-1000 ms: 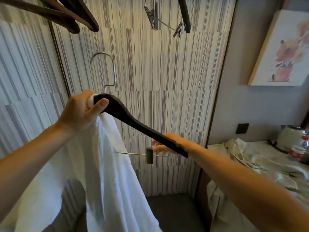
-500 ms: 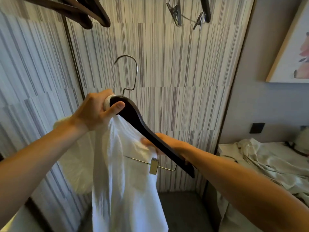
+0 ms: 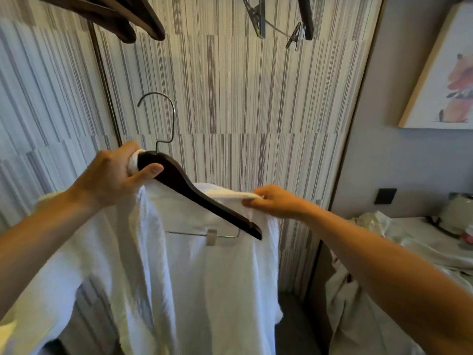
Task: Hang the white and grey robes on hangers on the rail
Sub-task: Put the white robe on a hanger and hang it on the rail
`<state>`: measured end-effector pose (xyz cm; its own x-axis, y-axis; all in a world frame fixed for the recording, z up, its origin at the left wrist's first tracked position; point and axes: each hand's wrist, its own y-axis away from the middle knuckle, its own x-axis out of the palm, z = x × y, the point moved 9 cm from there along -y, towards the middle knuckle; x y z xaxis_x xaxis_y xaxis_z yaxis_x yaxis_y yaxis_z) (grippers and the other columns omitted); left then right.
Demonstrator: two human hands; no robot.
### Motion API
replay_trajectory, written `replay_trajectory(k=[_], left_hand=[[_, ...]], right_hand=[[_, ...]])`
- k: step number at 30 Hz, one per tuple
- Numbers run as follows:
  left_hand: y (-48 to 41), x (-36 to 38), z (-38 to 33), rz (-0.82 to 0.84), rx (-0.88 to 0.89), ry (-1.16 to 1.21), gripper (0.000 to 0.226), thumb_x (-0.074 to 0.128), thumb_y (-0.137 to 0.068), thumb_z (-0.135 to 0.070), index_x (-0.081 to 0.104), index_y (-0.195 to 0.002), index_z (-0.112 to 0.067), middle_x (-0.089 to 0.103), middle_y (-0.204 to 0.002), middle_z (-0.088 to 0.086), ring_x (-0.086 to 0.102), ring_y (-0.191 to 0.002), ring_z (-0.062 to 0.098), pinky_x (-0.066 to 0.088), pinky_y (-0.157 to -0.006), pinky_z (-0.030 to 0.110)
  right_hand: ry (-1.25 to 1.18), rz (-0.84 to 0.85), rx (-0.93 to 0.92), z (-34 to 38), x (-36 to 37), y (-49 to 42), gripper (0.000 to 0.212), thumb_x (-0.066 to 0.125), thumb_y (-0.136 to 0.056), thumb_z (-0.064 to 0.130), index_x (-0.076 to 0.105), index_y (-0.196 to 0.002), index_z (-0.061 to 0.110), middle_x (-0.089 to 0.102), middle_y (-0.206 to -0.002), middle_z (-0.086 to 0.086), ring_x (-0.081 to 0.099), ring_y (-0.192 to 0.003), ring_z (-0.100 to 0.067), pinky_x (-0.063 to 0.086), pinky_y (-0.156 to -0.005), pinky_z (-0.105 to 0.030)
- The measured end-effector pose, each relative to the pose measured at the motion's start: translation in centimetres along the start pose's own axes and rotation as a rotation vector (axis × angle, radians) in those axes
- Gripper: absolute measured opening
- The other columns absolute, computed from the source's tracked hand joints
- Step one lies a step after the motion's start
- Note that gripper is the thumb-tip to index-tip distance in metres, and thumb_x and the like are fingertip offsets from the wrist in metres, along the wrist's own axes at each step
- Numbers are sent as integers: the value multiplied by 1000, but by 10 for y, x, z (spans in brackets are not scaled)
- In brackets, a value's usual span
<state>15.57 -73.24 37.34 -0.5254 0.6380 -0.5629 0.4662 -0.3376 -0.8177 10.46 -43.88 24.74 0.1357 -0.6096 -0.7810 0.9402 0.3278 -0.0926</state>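
Observation:
My left hand [image 3: 112, 178] grips the left end of a dark wooden hanger [image 3: 194, 193] together with a bunch of the white robe [image 3: 204, 283]. The hanger tilts down to the right, its metal hook [image 3: 163, 116] pointing up and a clip bar below it. The white robe drapes from it and hangs down in front of me. My right hand [image 3: 276, 201] pinches the robe's collar edge just behind the hanger's right arm. A pale greyish robe [image 3: 371, 226] lies crumpled on the counter at the right.
Dark empty hangers [image 3: 122, 19] hang overhead at the top left, and a clip hanger [image 3: 281, 24] at top centre. A striped wardrobe wall [image 3: 256, 98] is behind. A framed picture [image 3: 445, 73] hangs on the right wall, with a white kettle [image 3: 458, 208] below.
My right hand came out from behind the hanger's right arm and pulled the robe's collar up and to the right. The robe now spreads wider beneath the hanger.

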Motion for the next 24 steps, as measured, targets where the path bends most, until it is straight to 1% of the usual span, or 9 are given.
replay_trajectory(k=[2, 4, 6, 11, 16, 18, 20, 22, 24], left_hand=[[3, 4, -1, 22, 11, -79, 69, 34, -80, -80, 55, -80, -15, 51, -53, 5, 49, -42, 21, 33, -38, 19], [3, 10, 1, 44, 19, -160, 77, 32, -82, -80, 54, -80, -6, 51, -53, 5, 50, -40, 22, 35, -37, 22], [3, 19, 2, 69, 7, -209, 75, 30, -82, -79, 50, -77, -7, 49, -48, 5, 48, -37, 23, 35, -35, 24], [-3, 43, -12, 67, -81, -260, 64, 33, -84, -73, 44, -75, -10, 27, -45, -12, 24, -36, 3, 18, -37, 17], [-9, 81, -30, 146, -247, -247, 56, 36, -82, -69, 42, -84, -13, 47, -55, 0, 49, -46, 22, 33, -41, 28], [-16, 77, -30, 98, -308, -156, 59, 39, -83, -69, 49, -90, -11, 53, -64, 3, 54, -55, 25, 39, -46, 31], [-24, 62, -27, 1, -331, 2, 64, 37, -79, -76, 49, -85, -13, 51, -63, -3, 50, -54, 14, 33, -45, 28], [-31, 45, -27, -71, -324, 129, 72, 32, -70, -86, 48, -77, -16, 49, -62, -5, 47, -54, 7, 30, -45, 22], [-37, 33, -26, -124, -308, 195, 75, 33, -68, -88, 49, -75, -16, 51, -62, -3, 48, -53, 8, 32, -43, 17]], right_hand=[[12, -98, -2, 8, -28, -2, 29, 60, -92, 44, 65, -81, 18, 64, -78, -1, 61, -69, -11, 50, -61, -22], [5, -157, -14, 19, -49, -6, 33, 63, -91, 43, 67, -86, 10, 67, -85, -9, 64, -74, -17, 57, -66, -31], [-40, -222, -19, 34, -66, -10, 37, 63, -91, 40, 67, -91, 4, 67, -88, -15, 62, -76, -22, 56, -71, -38], [-288, -371, 21, 68, -86, -13, 24, 58, -94, 29, 64, -86, 7, 55, -72, -6, 52, -65, -20, 46, -57, -29], [-441, -345, -83, 115, -75, -9, 28, 54, -95, 34, 65, -91, 9, 58, -81, -11, 57, -74, -24, 53, -68, -38], [-398, -222, -208, 136, -64, -4, 26, 50, -99, 34, 66, -89, 15, 61, -85, -11, 60, -79, -21, 50, -72, -32], [-231, -139, -304, 141, -59, 2, 18, 51, -99, 28, 67, -94, 22, 63, -102, -10, 60, -96, -20, 48, -87, -32], [-61, -213, -378, 136, -70, 5, 11, 58, -96, 22, 66, -101, 21, 57, -116, -6, 57, -108, -18, 47, -94, -33], [-28, -228, -381, 130, -80, 5, 25, 67, -91, 26, 58, -112, 16, 57, -118, -7, 61, -108, -19, 54, -93, -38]])
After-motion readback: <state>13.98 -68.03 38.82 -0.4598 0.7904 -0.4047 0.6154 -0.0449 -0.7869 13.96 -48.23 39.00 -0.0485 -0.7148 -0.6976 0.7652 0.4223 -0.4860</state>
